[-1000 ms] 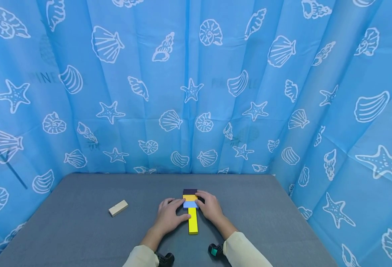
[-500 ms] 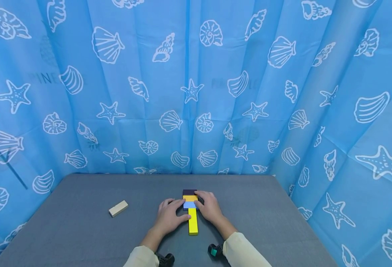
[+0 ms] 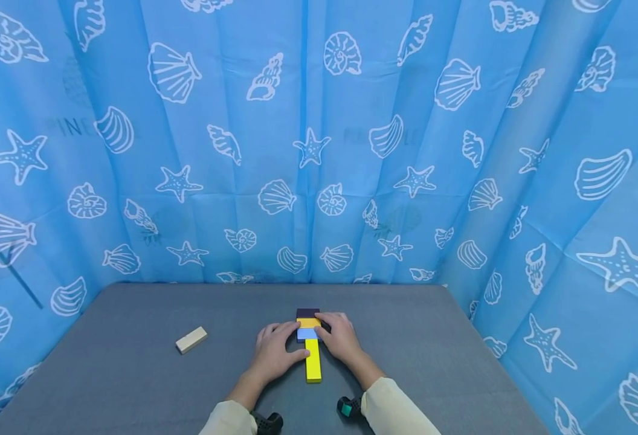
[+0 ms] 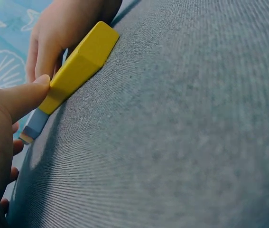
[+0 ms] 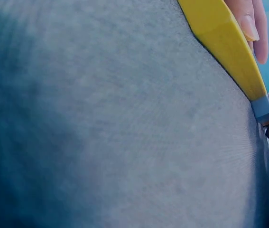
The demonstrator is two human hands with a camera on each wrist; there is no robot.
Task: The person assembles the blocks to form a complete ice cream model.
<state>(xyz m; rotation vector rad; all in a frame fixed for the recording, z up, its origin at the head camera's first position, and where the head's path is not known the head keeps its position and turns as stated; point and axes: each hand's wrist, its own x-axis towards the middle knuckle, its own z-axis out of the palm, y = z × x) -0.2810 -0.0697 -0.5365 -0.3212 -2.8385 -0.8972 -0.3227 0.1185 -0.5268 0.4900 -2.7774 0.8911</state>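
A dark block (image 3: 306,312), an orange block (image 3: 309,322) and a light blue block (image 3: 307,333) lie crosswise, side by side, in the head view. A long yellow block (image 3: 313,361) runs from the blue one toward the person. My left hand (image 3: 275,350) is at their left, index fingertip by the orange block's end and thumb tip on the yellow block's side. From the right, my right hand (image 3: 342,337) has its index finger at the dark and orange blocks and its thumb at the blue one. The left wrist view shows the left thumb (image 4: 37,88) against the yellow block.
A pale wooden block (image 3: 191,340) lies apart on the left of the grey table (image 3: 406,338). A blue curtain (image 3: 308,151) with shell prints hangs behind and beside the table. Black devices (image 3: 350,407) are strapped at the wrists.
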